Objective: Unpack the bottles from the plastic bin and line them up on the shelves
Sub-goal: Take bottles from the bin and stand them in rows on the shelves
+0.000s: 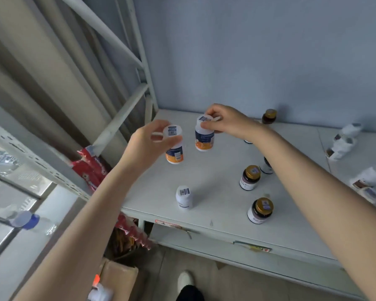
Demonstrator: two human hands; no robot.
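My left hand (147,145) grips the white cap of a white bottle with a blue and orange label (175,153), held over the left part of the white shelf (215,192). My right hand (224,121) holds a second bottle of the same kind (204,140) by its cap, just to the right of the first. Whether either bottle touches the shelf I cannot tell. Upright on the shelf are a plain white bottle (183,197) and two dark gold-capped bottles (250,178) (260,210). The plastic bin is not in view.
Another gold-capped bottle (269,116) stands at the back by the blue wall. White bottles (343,141) (366,183) stand at the right edge. A red bag (91,168) and a cardboard box (117,276) lie left of and below the shelf. Metal uprights (143,61) frame the left corner.
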